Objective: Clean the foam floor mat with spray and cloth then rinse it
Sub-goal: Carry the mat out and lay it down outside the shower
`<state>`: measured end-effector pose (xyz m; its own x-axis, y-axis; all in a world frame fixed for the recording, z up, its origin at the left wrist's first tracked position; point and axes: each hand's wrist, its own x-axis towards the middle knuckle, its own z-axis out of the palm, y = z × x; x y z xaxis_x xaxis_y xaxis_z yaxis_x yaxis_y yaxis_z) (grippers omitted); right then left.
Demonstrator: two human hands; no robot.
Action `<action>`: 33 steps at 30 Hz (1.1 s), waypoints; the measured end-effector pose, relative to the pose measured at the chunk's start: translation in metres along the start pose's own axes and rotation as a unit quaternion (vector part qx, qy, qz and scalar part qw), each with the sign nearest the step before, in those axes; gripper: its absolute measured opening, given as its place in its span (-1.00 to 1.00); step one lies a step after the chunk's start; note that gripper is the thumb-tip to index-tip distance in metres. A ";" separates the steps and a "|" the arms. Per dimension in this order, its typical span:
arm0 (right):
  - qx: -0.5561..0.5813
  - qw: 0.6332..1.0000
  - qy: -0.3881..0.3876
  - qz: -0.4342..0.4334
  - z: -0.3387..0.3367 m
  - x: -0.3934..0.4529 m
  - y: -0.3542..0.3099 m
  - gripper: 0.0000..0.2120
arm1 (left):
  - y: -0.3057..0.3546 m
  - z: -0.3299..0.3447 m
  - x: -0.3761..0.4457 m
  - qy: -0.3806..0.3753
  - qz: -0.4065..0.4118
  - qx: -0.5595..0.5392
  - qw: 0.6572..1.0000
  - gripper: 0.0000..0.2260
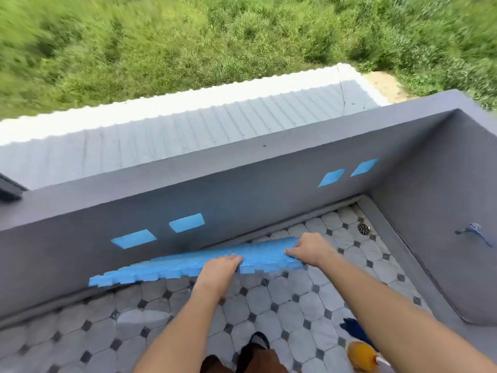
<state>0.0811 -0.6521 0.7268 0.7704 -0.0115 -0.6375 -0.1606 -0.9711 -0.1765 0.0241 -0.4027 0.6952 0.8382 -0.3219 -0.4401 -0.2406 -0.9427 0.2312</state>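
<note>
Both-hand grip, left hand (222, 267) and right hand (309, 250), on blue foam mat's (166, 267) near edge

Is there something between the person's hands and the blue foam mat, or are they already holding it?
Nothing visible stands between them. The left hand and the right hand both grip the near edge of the blue foam mat, which is tilted up beside the grey parapet wall, above the tiled floor.
</note>
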 end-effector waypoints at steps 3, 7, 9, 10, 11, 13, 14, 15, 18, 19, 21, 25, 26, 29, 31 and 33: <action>-0.032 0.998 -0.014 -0.049 0.023 0.011 -0.070 -0.60 | -0.052 0.014 -0.044 0.009 -0.067 -0.028 0.997 -0.39; -0.072 0.989 -0.038 -0.120 0.058 0.015 -0.151 -0.57 | -0.103 0.035 -0.103 0.025 -0.157 -0.049 0.986 -0.31; -0.084 0.984 -0.053 -0.146 0.080 0.015 -0.187 -0.56 | -0.125 0.050 -0.129 0.035 -0.200 -0.056 0.978 -0.36; -0.091 0.981 -0.061 -0.160 0.093 0.015 -0.206 -0.55 | -0.135 0.059 -0.143 0.043 -0.224 -0.061 0.972 -0.38; -0.096 0.978 -0.069 -0.173 0.106 0.015 -0.223 -0.56 | -0.146 0.069 -0.155 0.052 -0.247 -0.066 0.965 -0.39; -0.107 0.969 -0.088 -0.205 0.136 0.015 -0.259 -0.58 | -0.167 0.091 -0.182 0.061 -0.289 -0.078 0.952 -0.44; -0.112 0.965 -0.089 -0.219 0.150 0.014 -0.272 -0.58 | -0.174 0.099 -0.194 0.061 -0.305 -0.078 0.947 -0.46; -0.120 0.960 -0.092 -0.235 0.167 0.014 -0.289 -0.58 | -0.184 0.111 -0.206 0.061 -0.324 -0.084 0.940 -0.47; -0.162 0.937 -0.105 -0.291 0.222 0.019 -0.331 -0.54 | -0.209 0.152 -0.235 0.053 -0.385 -0.110 0.915 -0.40; -0.175 0.929 -0.110 -0.306 0.238 0.022 -0.339 -0.53 | -0.214 0.164 -0.241 0.058 -0.404 -0.115 0.906 -0.39; -0.205 0.908 -0.128 -0.342 0.272 0.038 -0.359 -0.54 | -0.221 0.189 -0.246 0.084 -0.435 -0.116 0.889 -0.37; -0.283 0.843 -0.158 -0.429 0.330 0.082 -0.395 -0.51 | -0.229 0.240 -0.237 0.081 -0.486 -0.146 0.858 -0.36; -0.293 0.829 -0.159 -0.448 0.342 0.095 -0.404 -0.50 | -0.233 0.254 -0.229 0.081 -0.500 -0.162 0.847 -0.36; -0.306 0.807 -0.156 -0.481 0.376 0.140 -0.418 -0.57 | -0.243 0.300 -0.197 0.049 -0.538 -0.202 0.817 -0.34; -0.319 0.797 -0.164 -0.486 0.393 0.171 -0.415 -0.59 | -0.244 0.327 -0.170 0.040 -0.536 -0.233 0.810 -0.34; -0.346 0.784 -0.166 -0.489 0.407 0.207 -0.406 -0.57 | -0.245 0.356 -0.134 0.070 -0.520 -0.252 0.813 -0.35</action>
<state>0.0551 -0.1633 0.3614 0.0951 0.7692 -0.6319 0.8672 -0.3758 -0.3268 -0.2033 -0.1600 0.3888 0.5163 0.6733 -0.5292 0.8355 -0.5317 0.1387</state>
